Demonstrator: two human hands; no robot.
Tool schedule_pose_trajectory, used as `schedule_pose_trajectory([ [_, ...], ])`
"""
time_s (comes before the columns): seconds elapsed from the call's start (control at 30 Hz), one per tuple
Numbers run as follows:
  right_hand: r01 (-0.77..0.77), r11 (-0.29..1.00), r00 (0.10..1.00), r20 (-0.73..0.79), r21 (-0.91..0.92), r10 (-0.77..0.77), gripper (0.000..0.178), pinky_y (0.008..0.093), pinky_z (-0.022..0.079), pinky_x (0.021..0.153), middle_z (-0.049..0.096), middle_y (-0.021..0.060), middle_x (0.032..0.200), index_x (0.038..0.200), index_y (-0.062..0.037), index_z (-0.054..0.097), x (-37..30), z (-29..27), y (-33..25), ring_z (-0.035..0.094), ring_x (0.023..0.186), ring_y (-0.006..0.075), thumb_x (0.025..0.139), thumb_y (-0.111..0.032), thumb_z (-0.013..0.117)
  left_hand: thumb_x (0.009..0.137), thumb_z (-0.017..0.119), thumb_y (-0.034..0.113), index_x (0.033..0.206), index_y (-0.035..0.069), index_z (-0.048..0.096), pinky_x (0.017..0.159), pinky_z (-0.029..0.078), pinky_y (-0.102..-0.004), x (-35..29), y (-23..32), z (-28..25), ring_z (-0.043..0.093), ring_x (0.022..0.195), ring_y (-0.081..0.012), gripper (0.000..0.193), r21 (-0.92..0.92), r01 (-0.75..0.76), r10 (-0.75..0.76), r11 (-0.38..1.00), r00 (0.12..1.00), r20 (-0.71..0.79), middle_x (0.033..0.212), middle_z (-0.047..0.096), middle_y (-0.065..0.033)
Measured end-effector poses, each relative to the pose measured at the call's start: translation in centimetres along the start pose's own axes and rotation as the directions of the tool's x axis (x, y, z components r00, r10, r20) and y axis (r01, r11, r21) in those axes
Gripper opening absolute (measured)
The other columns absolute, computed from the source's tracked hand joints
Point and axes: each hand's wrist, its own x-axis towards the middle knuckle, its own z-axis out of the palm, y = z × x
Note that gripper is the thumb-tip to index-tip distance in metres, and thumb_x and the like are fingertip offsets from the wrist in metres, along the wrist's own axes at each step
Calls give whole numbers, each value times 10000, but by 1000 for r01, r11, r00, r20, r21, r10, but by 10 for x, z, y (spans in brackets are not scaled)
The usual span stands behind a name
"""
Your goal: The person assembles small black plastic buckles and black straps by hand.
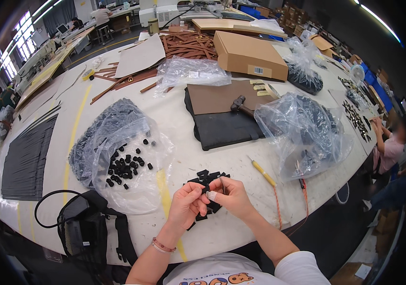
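Observation:
Close together over the near middle of the table, my left hand [187, 202] and my right hand [234, 195] meet fingertip to fingertip. Pinched in my left fingers is a small black piece [206, 189]. My right fingers are also closed at it, and a thin dark sliver [222, 184] shows between them; I cannot make out its kind. A pile of short black strips [207, 175] lies under and just beyond both hands. To their left, small black cylindrical pieces [126, 166] are scattered on a clear plastic bag [153, 192].
A yellow-handled tool [264, 172] with an orange cord lies to the right, beside a large clear bag [302, 137]. Farther back are a hammer [241, 105], black sheets [226, 128] and a cardboard box [250, 56]. A black mesh device [82, 228] stands left. At right sits another person [390, 147].

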Motion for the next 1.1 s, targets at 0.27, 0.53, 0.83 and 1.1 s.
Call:
schedule_pose_trajectory([
  [0.27, 124, 955, 983, -95, -271, -155, 102, 214, 356, 446, 531, 29, 601, 748, 41, 536, 5, 9, 5, 430, 504, 48, 707, -52, 551, 850, 502, 130, 881, 12, 490, 394, 453, -229, -1, -6, 5, 546, 452, -137, 123, 256, -98, 125, 962, 988, -91, 655, 578, -100],
  [0.53, 188, 860, 953, -122, -474, -276, 87, 268, 391, 448, 518, 107, 578, 723, 33, 515, 5, 14, 0, 482, 472, 157, 678, -39, 530, 803, 526, 4, 756, -16, 504, 418, 432, -182, -5, -17, 3, 536, 496, -56, 56, 931, -341, 592, 132, 780, 202, 576, 547, -18],
  [0.83, 488, 485, 785, 123, -725, -607, 106, 288, 408, 425, 518, 92, 619, 717, -13, 493, -1, 18, 2, 522, 491, 205, 640, -4, 565, 810, 510, 97, 772, 19, 508, 381, 387, -185, -4, 4, 7, 471, 426, -73, 87, 325, -84, 119, 942, 989, -90, 595, 519, -28],
  [1.1, 315, 794, 930, 1, -519, -368, 108, 284, 418, 456, 540, 103, 652, 730, 9, 480, 1, 12, -6, 514, 497, 208, 646, -4, 547, 788, 517, 42, 809, 17, 501, 396, 399, -193, -5, 5, 12, 493, 447, -77, 37, 263, -10, 18, 965, 999, -29, 615, 532, -33],
])
